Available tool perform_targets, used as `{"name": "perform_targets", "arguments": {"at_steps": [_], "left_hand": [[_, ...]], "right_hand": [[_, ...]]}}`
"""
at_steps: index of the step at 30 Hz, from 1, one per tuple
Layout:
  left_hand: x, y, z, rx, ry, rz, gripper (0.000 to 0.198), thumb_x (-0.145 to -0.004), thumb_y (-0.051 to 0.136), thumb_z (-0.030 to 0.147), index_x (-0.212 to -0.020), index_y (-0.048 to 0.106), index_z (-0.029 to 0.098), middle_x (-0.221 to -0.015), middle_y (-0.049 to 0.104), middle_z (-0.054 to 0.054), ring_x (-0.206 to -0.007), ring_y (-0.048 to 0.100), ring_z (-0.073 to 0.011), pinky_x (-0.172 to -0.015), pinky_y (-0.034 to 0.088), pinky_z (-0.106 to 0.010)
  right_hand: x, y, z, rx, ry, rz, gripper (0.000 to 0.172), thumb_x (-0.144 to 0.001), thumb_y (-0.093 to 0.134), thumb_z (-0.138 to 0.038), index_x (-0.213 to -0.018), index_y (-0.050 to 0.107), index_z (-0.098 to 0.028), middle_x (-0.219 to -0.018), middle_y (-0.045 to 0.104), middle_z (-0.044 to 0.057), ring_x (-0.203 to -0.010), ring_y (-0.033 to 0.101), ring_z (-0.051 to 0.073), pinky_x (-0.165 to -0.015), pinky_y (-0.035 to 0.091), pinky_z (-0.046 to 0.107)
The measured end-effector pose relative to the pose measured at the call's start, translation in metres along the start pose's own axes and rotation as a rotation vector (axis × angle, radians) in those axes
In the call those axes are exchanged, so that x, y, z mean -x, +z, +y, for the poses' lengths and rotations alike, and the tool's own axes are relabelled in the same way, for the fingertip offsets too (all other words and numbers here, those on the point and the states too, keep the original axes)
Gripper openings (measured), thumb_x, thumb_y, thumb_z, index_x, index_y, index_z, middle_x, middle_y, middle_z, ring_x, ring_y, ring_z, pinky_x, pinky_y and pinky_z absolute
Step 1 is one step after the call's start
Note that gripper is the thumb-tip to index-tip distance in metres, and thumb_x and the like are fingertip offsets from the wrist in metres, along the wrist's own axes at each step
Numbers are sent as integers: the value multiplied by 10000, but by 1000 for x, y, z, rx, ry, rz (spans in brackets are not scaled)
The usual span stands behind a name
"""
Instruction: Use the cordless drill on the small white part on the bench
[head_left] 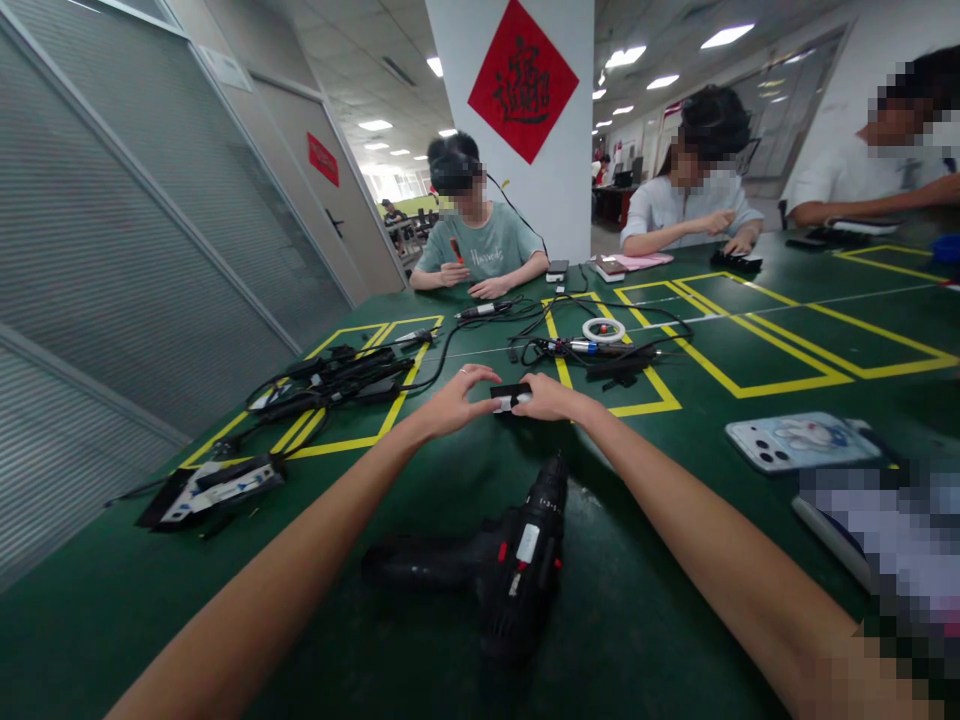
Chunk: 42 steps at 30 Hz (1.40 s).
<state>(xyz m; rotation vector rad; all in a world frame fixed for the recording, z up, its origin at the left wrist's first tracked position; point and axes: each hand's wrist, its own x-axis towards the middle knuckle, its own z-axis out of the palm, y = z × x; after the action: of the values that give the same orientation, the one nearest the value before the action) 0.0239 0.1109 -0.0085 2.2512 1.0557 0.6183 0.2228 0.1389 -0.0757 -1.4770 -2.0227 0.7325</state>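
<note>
A small black block with a white front (511,391) is held between my two hands, just above or on the green table; I cannot tell which. My left hand (459,400) curves round its left end, with the thumb low at the front and the fingers arched at the top. My right hand (551,397) pinches the right end, its thumb over part of the white face. Nearer to me, between my forearms, a black cordless drill (525,560) lies on its side, chuck pointing away and handle to the left.
Tangled black cables (337,380) lie on the left, near a black-and-white part (225,485). Beyond my hands are a tape roll (604,330) and a cabled tool (592,348). A phone (802,442) lies right. Yellow tape (795,385) marks the table (675,440); several people sit opposite.
</note>
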Motion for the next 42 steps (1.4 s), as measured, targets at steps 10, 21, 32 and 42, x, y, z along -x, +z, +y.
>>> {"name": "perform_targets", "arguments": {"at_steps": [10,21,32,42], "left_hand": [[150,4,70,-303,-89,-407,555,-687,595,465,-1183,462,252,-1222,475,-64,-1056,498,-245,-922,399,-373],[167,31,55,-508,-8,-231,414,-702,548,431,-1063,511,230,-951,583,-64,-874,549,-242,-787,417,-371],[79,72,114,146,-69,309,344,-817,456,432,-1023,532,168,-887,596,-27,-796,537,-176,-696,414,-277],[46,119,117,185,99,270,347,-888,326,357,-1163,451,184,-1090,553,-73,-981,512,-191,-853,404,-324]], "right_hand": [[5,-9,2,-192,-58,15,938,-421,793,-440,-1235,429,-150,-1263,435,166,-1192,390,338,-1007,284,434],[47,-50,-22,-411,-161,466,263,-748,554,-255,-1001,587,-192,-996,586,89,-1018,511,249,-989,314,418],[153,-33,-64,-849,-288,92,591,-669,577,-168,-1238,430,-231,-1166,550,37,-1113,479,212,-979,358,375],[155,-35,-55,-1049,-52,299,423,-711,581,-303,-1123,563,-210,-1066,628,48,-1046,545,214,-965,371,382]]}}
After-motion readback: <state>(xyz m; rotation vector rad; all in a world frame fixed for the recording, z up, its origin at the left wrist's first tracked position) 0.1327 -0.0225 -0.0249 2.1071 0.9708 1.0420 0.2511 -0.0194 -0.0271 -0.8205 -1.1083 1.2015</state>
